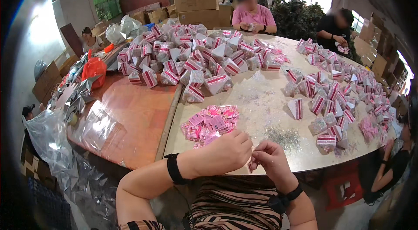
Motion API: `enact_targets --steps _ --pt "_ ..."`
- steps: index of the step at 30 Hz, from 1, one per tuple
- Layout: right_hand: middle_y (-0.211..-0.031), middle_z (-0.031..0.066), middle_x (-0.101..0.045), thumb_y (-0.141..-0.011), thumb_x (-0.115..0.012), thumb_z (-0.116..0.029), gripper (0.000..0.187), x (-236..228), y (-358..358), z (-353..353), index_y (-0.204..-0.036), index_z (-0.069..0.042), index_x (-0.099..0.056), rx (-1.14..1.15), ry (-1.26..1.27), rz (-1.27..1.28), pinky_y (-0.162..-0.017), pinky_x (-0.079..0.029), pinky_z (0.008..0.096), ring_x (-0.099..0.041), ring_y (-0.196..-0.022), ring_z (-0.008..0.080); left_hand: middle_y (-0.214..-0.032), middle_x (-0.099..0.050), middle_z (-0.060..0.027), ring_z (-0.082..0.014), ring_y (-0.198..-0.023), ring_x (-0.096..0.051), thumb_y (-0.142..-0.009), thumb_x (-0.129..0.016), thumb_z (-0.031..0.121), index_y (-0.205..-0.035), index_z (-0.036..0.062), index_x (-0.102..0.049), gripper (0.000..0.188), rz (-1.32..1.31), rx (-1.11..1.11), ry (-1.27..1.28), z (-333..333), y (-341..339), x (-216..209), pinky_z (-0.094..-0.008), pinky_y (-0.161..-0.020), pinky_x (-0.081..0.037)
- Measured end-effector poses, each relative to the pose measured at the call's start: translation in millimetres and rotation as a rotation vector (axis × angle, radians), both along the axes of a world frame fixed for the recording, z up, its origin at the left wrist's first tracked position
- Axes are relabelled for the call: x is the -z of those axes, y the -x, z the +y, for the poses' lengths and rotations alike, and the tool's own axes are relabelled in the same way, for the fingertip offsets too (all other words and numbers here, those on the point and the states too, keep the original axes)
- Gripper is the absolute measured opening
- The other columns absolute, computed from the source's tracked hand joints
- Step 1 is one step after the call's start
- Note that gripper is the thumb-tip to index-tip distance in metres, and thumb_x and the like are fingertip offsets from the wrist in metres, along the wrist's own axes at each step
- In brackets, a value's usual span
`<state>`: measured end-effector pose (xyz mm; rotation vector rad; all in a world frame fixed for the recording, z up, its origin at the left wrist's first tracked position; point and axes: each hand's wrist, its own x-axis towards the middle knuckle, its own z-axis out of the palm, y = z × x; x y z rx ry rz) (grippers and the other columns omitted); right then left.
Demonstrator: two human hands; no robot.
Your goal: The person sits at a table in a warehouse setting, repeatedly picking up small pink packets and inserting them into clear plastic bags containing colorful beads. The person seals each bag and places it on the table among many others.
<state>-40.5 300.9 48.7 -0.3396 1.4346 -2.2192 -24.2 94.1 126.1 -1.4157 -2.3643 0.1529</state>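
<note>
Both of my hands meet at the table's near edge. My left hand [230, 151] is closed, knuckles up, and its curled fingers hide whatever they may hold. Beside it, my right hand [269, 160] pinches a thin pinkish piece [250, 167] between thumb and forefinger; it looks like a small folded card, mostly hidden. Just beyond my left hand lies a loose heap of small pink printed cards [213, 121]. Silvery shreds [282, 137] are scattered on the pale tabletop [257, 119] past my right hand.
Clear packs with pink-and-red striped labels form a big pile [196, 51] at the back and another [331, 95] at right. An orange-brown board [130, 108] adjoins on the left, with a red bag [93, 70] and silver stars [78, 99]. Several people work around the table.
</note>
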Motion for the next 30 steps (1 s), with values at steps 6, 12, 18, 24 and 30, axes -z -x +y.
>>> enact_targets --steps 6,12,18,24,30 --pt "-0.073 0.0106 -0.065 -0.084 -0.065 0.004 0.010 -7.0 -10.9 -12.9 -0.093 0.003 -0.061 0.162 -0.230 0.243 -0.056 -0.054 0.0305 -0.064 -0.060 0.0205 -0.082 -0.058 -0.0084 -0.0254 -0.083 -0.058 -0.077 -0.061 0.010 -0.085 0.0010 -0.062 0.012 -0.258 -0.049 -0.276 -8.2 5.3 18.8 -0.0353 -0.074 -0.048" --pt "-0.078 0.0109 -0.060 -0.076 -0.068 0.000 0.022 -8.1 -18.3 -19.7 -0.099 0.002 -0.065 0.409 -0.856 1.414 -0.058 -0.048 0.0344 -0.059 -0.066 0.0264 -0.072 -0.065 -0.0082 -0.0211 -0.067 -0.063 -0.081 -0.067 0.008 -0.083 -0.0011 -0.069 0.010 -0.776 -0.257 -0.648 -11.8 14.9 33.8 -0.0337 -0.063 -0.050" --pt "-0.074 0.0087 -0.056 -0.076 -0.069 0.002 0.020 -6.4 -16.3 -21.5 -0.095 0.002 -0.064 0.407 -0.936 1.648 -0.053 -0.045 0.0344 -0.056 -0.060 0.0245 -0.068 -0.067 -0.0087 -0.0166 -0.061 -0.062 -0.081 -0.067 0.014 -0.082 -0.0046 -0.070 0.019 -1.367 -0.358 -0.806 -17.1 25.7 35.4 -0.0307 -0.058 -0.048" --pt "-0.067 0.0084 -0.053 -0.069 -0.069 0.006 0.016 -13.5 -12.3 -22.2 -0.081 -0.002 -0.061 0.477 -0.851 1.418 -0.051 -0.045 0.0359 -0.055 -0.054 0.0252 -0.072 -0.067 -0.0127 -0.0168 -0.067 -0.063 -0.087 -0.064 0.025 -0.091 0.0008 -0.072 0.025 -1.139 -0.289 -0.540 -28.8 51.9 27.2 -0.0327 -0.063 -0.049" --pt "-0.066 0.0082 -0.055 -0.072 -0.066 0.009 0.014 -13.5 -16.0 -15.1 -0.078 -0.001 -0.060 0.551 -0.744 1.204 -0.051 -0.043 0.0271 -0.053 -0.051 0.0180 -0.112 -0.059 -0.0184 -0.0386 -0.096 -0.062 -0.083 -0.062 0.023 -0.110 0.0064 -0.065 0.032 -0.187 -1.105 -0.372 -124.2 142.6 55.3 -0.0465 -0.082 -0.052"
